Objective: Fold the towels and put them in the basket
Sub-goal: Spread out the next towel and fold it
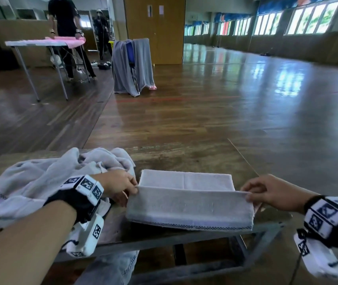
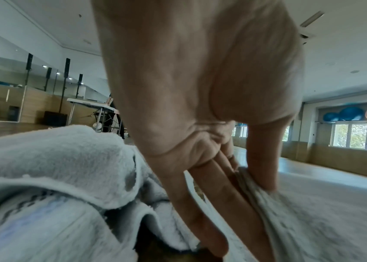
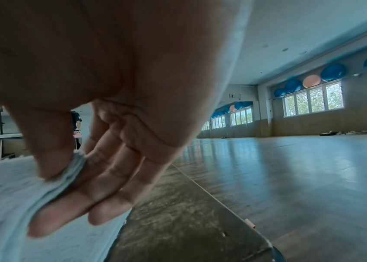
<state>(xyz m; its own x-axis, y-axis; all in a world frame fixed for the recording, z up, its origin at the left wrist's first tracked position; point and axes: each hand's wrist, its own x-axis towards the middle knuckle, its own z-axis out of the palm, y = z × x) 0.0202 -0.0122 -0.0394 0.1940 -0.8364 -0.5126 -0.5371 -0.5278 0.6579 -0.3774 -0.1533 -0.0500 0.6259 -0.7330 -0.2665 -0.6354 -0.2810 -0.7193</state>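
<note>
Towel (image 1: 188, 204) between 2 pinching hands

Both bare arms reach forward, each with a black strap and white square-marked blocks on the wrist. The left hand (image 1: 117, 185) pinches one top corner of the pale grey folded towel (image 1: 188, 208) between the thumb and the straight fingers (image 2: 211, 195), with the back of the hand turned up. The right hand (image 1: 271, 192) pinches the other top corner the same way, its thumb on the near side and its fingers (image 3: 102, 191) stretched out behind the cloth, so the two hands hold the edge up and level between them.
</note>
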